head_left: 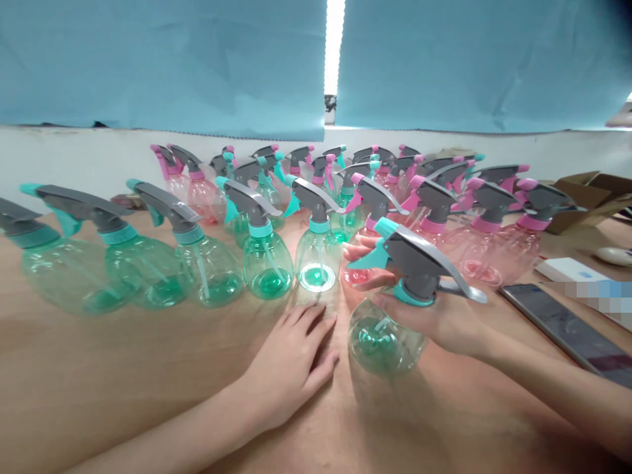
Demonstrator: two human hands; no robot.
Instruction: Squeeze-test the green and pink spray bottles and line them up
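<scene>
My right hand (434,322) grips a green spray bottle (382,339) around its neck, just under the teal collar. The bottle tilts a little, and its grey and teal trigger head points left; some of my fingers stretch out behind it. Palm down on the wooden table (148,388), my left hand (291,362) lies with its fingers apart and holds nothing. Just beyond its fingertips stands a clear green spray bottle (317,260) with a teal collar. Another green spray bottle (268,263) is beside that one, on the left.
More green bottles (148,273) line the left side, and pink spray bottles (481,253) stand on the right. Several mixed ones crowd the back. A phone (567,329), a white box (573,268) and an open cardboard box (587,201) are at the right. Blue blinds (162,66) hang behind.
</scene>
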